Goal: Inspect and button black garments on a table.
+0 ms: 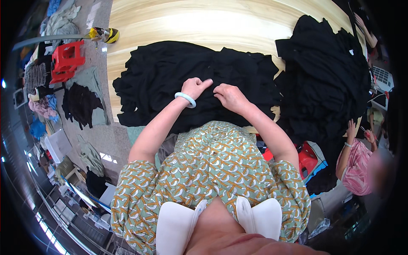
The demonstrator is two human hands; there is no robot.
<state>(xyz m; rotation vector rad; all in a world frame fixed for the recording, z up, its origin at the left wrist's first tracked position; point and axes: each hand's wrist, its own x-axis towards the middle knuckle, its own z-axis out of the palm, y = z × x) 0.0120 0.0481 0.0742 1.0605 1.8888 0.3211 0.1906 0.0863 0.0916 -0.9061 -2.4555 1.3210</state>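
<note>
Black cloth (170,63) lies spread in front of me on a pale wooden table, with uneven, ragged-looking outer edges. Over its near middle is my left hand (195,88), a pale bangle on its wrist. Its fingers are curled in, and the thumb points toward the right hand. A small gap away, my right hand (231,98) is closed too, its bent fingertips pressed together at the cloth. Both hands seem to pinch the black fabric, though the fingers hide the exact spot. What garment the cloth belongs to, I cannot tell.
A heap of black cloth (318,72) covers the right side of the wooden table (199,21). Yellow-and-black tape wraps an object (105,35) at its left edge. Left, a red stool (68,60) and dark cloth (82,104) stand out. A person in pink (357,170) works at right.
</note>
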